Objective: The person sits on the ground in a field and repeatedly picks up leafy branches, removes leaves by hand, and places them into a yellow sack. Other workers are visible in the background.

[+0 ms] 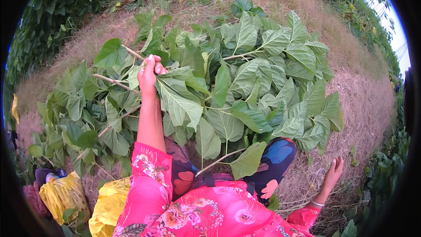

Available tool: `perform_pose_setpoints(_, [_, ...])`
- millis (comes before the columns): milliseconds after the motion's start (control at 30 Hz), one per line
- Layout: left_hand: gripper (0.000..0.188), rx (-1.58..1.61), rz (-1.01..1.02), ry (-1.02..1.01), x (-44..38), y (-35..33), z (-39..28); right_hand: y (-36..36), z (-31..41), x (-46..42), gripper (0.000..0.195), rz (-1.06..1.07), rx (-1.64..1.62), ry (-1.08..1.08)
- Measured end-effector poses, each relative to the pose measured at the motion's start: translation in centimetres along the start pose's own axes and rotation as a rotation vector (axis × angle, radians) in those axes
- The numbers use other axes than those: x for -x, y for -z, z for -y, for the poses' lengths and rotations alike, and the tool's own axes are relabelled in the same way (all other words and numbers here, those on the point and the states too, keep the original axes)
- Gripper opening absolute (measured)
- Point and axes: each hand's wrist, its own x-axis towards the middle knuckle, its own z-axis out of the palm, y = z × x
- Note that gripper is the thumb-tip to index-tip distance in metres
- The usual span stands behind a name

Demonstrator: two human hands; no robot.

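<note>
My left hand (150, 67) is closed around a leafy branch, apparently mulberry. Part of its bare woody stem (133, 52) sticks out to the left of the fist, and broad green leaves (181, 102) hang on the right. Under that hand spreads a large heap of cut leafy branches (256, 75), which reaches my knees. One cut stem (220, 163) points towards my lap, between my legs. Out to the right, my right hand (334, 169) hovers over dry grass with nothing in it, fingers slightly apart and a bangle on the wrist.
Yellow plastic bags (110, 204) lie at my left, one beside a dark bundle (42, 176). Dry grass (358, 102) surrounds the heap. Bare twigs (296, 200) lie under my right forearm. Dense green plants (62, 16) stand along the far left and right sides.
</note>
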Motion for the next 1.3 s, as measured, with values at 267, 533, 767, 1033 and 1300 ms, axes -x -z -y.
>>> perform_pose_setpoints(267, [0.021,0.019,-0.054,-0.085,-0.3,0.1,0.1,-15.2,20.0,6.5,0.022,0.785,-0.601,0.142])
perform_pose_setpoints(533, [0.021,0.019,-0.288,-0.206,0.1,1.2,-2.2,-29.3,20.5,10.3,0.023,1.223,-0.708,-0.256])
perform_pose_setpoints(767, [0.021,0.014,-0.114,-0.154,0.8,0.4,-2.1,-39.3,20.6,13.0,0.050,1.448,-0.983,-0.915])
perform_pose_setpoints(1033, [0.017,-0.394,0.537,0.144,3.1,-2.0,0.4,-39.7,27.8,9.5,0.024,1.079,-1.514,-0.777])
perform_pose_setpoints(1300, [0.020,-0.783,0.220,-0.125,2.6,-1.8,1.4,-30.0,29.9,0.3,0.023,0.873,-1.514,-0.344])
